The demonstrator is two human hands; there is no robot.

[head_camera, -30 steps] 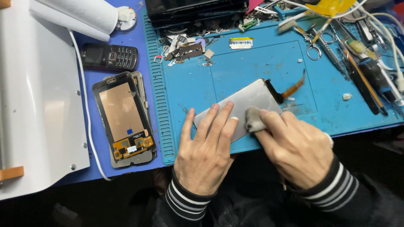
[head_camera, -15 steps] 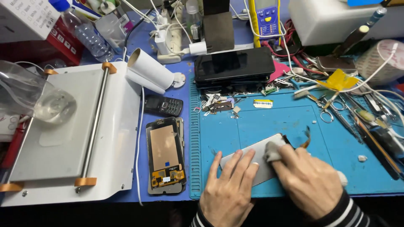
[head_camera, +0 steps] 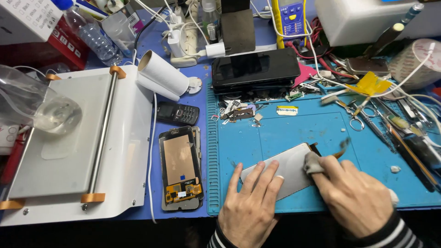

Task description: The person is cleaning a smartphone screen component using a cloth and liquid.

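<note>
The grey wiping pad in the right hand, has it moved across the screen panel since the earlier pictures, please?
Cannot tell: the grey wiping pad sits near the screen panel's ribbon-cable end, as earlier; only the camera clearly shifted.

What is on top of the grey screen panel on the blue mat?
The left hand presses flat on the screen panel; the right hand holds a grey cloth to it. Covered parts stay hidden.

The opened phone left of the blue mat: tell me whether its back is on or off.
Off. The opened phone lies flat with a copper-coloured sheet and orange flex parts exposed.
</note>
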